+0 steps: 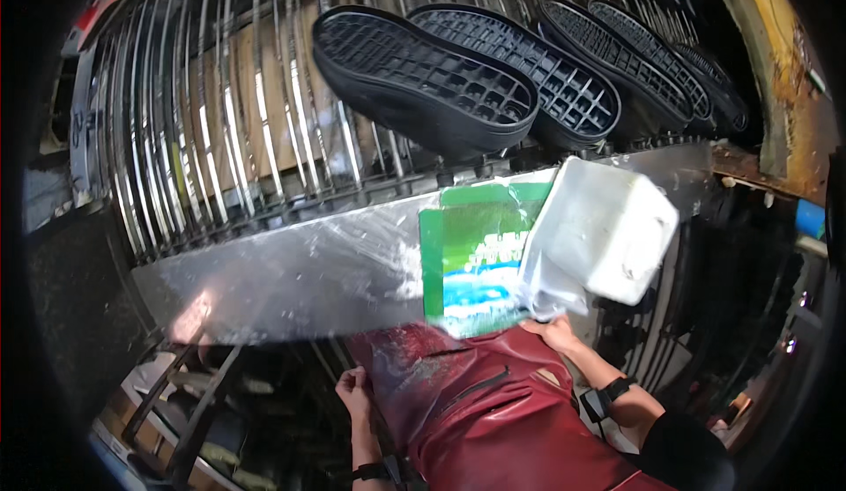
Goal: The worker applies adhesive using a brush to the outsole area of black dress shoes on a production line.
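Note:
My right hand (553, 333) is at the lower edge of the green printed sheet (432, 266), just below a piece of clear plastic (555, 297). Its fingers point left and are pressed together; whatever they hold is hidden. A whitish plastic container (612, 226) lies tilted over the sheet's right side, above that hand. Low beside my dark red apron (493, 412) hangs my left hand (354, 391), its fingers curled in with nothing visible in them. Several black shoe soles (423, 77) with gridded insides lie beyond, on the metal bars.
A rack of shiny metal bars (238, 130) spans the far side, fronted by a scuffed metal ledge (291, 284). A yellowish, worn post (771, 41) stands at the far right, with a blue object (810, 219) below it. Dark shelving with items (211, 420) is at the lower left.

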### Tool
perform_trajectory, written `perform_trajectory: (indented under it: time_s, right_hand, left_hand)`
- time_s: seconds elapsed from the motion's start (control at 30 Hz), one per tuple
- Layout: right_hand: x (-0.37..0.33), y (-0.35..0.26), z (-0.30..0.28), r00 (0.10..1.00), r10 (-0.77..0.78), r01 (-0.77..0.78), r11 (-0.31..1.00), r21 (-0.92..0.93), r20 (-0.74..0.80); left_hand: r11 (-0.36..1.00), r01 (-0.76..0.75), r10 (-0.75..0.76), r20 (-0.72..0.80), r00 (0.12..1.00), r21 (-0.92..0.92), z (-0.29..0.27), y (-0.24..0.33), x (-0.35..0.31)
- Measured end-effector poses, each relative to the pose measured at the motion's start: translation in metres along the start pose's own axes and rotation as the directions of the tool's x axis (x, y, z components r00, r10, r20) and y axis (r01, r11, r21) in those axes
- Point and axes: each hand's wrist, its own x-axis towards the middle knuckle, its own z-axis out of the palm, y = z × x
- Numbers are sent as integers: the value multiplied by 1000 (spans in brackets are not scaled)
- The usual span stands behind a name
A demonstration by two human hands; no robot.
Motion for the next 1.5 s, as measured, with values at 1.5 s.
perform_trajectory:
  time_s: [1.5]
  right_hand:
    - [-50, -136, -20, 206, -967, 779, 254, -574, -149]
  left_hand:
    - [387, -309, 350, -171, 921, -869, 8, 8, -67]
